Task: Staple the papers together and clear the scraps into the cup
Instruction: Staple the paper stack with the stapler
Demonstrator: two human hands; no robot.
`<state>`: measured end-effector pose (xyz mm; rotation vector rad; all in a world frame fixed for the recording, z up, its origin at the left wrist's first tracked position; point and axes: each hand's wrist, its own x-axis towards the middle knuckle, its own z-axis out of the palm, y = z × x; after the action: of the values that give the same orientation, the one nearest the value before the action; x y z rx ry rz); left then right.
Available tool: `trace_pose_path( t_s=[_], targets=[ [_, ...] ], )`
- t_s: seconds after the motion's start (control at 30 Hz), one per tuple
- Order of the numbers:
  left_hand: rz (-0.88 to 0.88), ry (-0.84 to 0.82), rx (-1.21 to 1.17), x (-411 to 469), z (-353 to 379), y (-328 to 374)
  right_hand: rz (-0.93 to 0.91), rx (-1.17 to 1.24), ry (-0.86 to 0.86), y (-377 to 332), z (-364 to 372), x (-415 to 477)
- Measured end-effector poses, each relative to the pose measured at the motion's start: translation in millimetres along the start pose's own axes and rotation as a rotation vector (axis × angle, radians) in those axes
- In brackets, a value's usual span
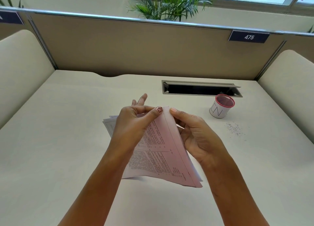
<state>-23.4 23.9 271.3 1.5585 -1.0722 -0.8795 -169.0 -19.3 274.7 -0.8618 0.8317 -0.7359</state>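
A stack of printed papers (163, 151) is lifted off the desk at the centre, tilted up with its top corner highest. My left hand (134, 122) pinches that top corner with thumb and forefinger, its other fingers spread out behind. My right hand (195, 134) grips the same corner from the right, thumb on top and fingers behind the sheets. A white cup (220, 108) with a red mesh rim stands to the right, near the back. A patch of small scraps (235, 129) lies on the desk in front of the cup. No stapler is visible.
The cream desk (59, 141) is walled by beige partitions at the back and padded panels on both sides. An open cable slot (201, 89) sits at the back right, just behind the cup. A plant stands beyond the partition.
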Motion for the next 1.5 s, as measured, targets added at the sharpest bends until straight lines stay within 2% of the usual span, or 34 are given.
trace_pose_path(
  t_s=[0.07,0.17,0.27,0.73,0.9,1.13,1.2,1.27,1.33,1.43,1.5],
  targets=[
    [0.01,0.002,-0.005,-0.3,0.5,-0.2,-0.09,-0.124,0.056,2.8,1.7,-1.2],
    [0.03,0.023,-0.004,-1.5,2.4,1.6,-0.331,-0.497,0.245,9.5,8.4,-3.1],
    [0.073,0.034,0.013,-0.4,2.6,-0.8,-0.442,-0.631,0.324,12.3,12.7,-3.5],
    [0.076,0.103,0.103,4.7,1.1,-9.2,-0.435,-0.626,0.242,15.9,4.4,-2.7],
    [0.116,0.116,0.078,7.4,5.2,-16.2,-0.546,-0.683,0.325,22.0,2.7,3.8],
    [0.323,0.357,-0.204,-8.4,21.0,-15.1,-0.724,-0.731,0.495,27.3,-3.7,17.1],
    [0.319,0.335,-0.222,-10.0,20.9,-19.3,-0.766,-0.712,0.521,28.0,-6.6,21.3],
    [0.236,0.202,-0.239,-9.7,20.5,-19.2,-0.805,-0.688,0.532,29.8,-8.4,25.0],
    [0.048,0.073,-0.302,-9.0,21.9,-14.9,-0.862,-0.664,0.511,32.4,-9.0,27.3],
    [-0.282,-0.07,-0.535,-4.1,19.2,-7.2,-0.948,-0.637,0.413,36.8,-10.1,29.5],
    [-0.418,-0.168,-0.678,0.6,13.6,-2.7,-0.988,-0.61,0.354,38.7,-12.9,30.5]
  ],
)
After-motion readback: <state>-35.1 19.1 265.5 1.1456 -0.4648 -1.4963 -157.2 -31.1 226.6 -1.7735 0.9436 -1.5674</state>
